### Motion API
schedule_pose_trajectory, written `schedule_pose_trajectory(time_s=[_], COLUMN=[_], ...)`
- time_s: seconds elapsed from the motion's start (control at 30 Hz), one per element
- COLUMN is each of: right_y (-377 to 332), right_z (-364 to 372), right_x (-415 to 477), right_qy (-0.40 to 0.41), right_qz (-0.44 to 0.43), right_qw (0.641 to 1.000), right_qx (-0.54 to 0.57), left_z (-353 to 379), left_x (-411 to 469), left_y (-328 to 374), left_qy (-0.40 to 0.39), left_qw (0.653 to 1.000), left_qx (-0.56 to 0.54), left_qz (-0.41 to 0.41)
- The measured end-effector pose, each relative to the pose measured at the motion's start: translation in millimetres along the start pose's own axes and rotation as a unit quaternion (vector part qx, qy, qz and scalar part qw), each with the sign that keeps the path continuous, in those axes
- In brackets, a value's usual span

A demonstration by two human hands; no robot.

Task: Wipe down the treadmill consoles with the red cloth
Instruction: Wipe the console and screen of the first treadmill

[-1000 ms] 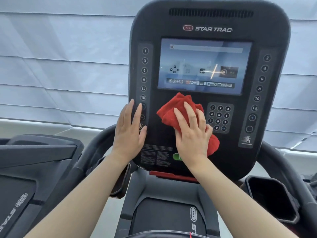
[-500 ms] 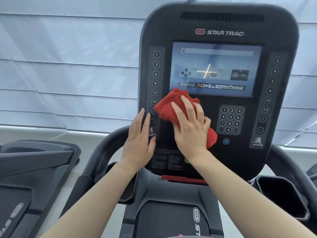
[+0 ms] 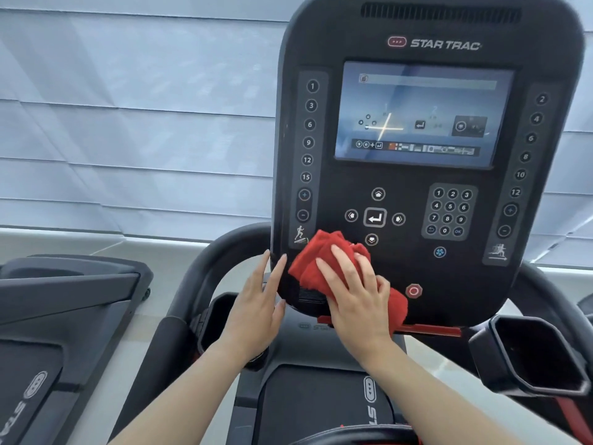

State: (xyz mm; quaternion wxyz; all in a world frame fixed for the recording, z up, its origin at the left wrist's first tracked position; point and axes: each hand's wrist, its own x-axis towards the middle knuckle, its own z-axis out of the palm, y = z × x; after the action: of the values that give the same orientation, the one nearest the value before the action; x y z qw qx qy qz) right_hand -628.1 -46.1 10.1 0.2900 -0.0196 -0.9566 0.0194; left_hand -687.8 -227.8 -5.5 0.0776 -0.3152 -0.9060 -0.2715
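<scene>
Pressing red cloth (image 3: pixel 316 258) onto console (image 3: pixel 414 187) with flat right hand (image 3: pixel 356 300). Bracing its edge with straight-fingered left hand (image 3: pixel 256 313). Partly covering small print (image 3: pixel 308 296).

1 console (image 3: pixel 337 43), 1 red cloth (image 3: pixel 321 252), 1 left hand (image 3: pixel 256 309), 1 right hand (image 3: pixel 356 300).
On the console: 1 screen (image 3: pixel 423 114), 1 keypad (image 3: pixel 449 211), 1 red stop button (image 3: pixel 414 290) near its bottom edge; beside its bottom corners, 1 left cup holder (image 3: pixel 218 319) and 1 right cup holder (image 3: pixel 539 354); 1 neighbouring treadmill (image 3: pixel 64 300).

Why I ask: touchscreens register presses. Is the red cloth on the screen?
No, the right hand presses the red cloth against the lower left of the console, well below the screen.
</scene>
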Motion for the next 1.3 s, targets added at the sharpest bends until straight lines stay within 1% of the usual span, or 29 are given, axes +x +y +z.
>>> schedule_pose_trajectory(time_s=[0.1, 0.27, 0.37, 0.43, 0.53, 0.6, 0.67, 0.73, 0.8, 0.9, 1.0, 1.07, 1.17, 1.23, 1.3], right_y=[-6, -20, -21, -17, -11, -7, -4, -5, -6, -2, 14, 30, 54, 71, 83], right_z=[-4, -6, 0, 2, 1, -1, -4, -7, -7, -4, -7, -12, -21, -26, -30], right_x=[11, 30, 14, 1, -9, -6, 5, 19, 26, 12, -10, -16, -18, -20, -24], right_qy=[-0.002, 0.004, -0.001, -0.017, -0.047, -0.05, -0.025, 0.01, 0.023, 0.025, 0.009, 0.01, 0.029, 0.033, 0.033], right_qz=[0.01, 0.029, -0.01, -0.042, -0.065, -0.076, -0.057, -0.008, 0.017, -0.001, -0.023, -0.005, 0.05, 0.084, 0.109], right_qw=[1.0, 0.999, 1.0, 0.999, 0.997, 0.996, 0.998, 1.0, 1.0, 1.0, 1.0, 1.0, 0.998, 0.996, 0.993], right_qx=[0.018, 0.038, 0.016, 0.0, -0.015, -0.017, -0.012, 0.002, 0.01, 0.002, -0.015, -0.022, -0.028, -0.023, -0.011], left_z=[8, 15, 17, 19, 21, 21, 21, 18, 12, 1, -7, -7, 3, 14, 25], left_x=[-8, -14, -21, -24, -27, -27, -26, -24, -19, -9, 1, 8, 14, 16, 16], left_y=[-6, -13, -18, -19, -21, -24, -24, -23, -19, -5, 14, 28, 45, 55, 65], left_qy=[-0.02, -0.026, -0.032, -0.036, -0.033, -0.042, -0.042, -0.033, -0.022, 0.007, 0.026, 0.019, -0.008, -0.024, -0.042], left_qw=[1.0, 1.0, 0.999, 0.999, 0.998, 0.997, 0.996, 0.997, 0.998, 1.0, 0.999, 0.997, 0.992, 0.99, 0.99], left_qx=[-0.009, 0.003, 0.015, 0.018, 0.037, 0.05, 0.053, 0.055, 0.042, 0.003, 0.03, 0.059, 0.081, 0.092, 0.104], left_qz=[-0.004, -0.013, -0.013, -0.02, -0.041, -0.051, -0.051, -0.043, -0.04, -0.028, 0.007, 0.043, 0.093, 0.102, 0.09])
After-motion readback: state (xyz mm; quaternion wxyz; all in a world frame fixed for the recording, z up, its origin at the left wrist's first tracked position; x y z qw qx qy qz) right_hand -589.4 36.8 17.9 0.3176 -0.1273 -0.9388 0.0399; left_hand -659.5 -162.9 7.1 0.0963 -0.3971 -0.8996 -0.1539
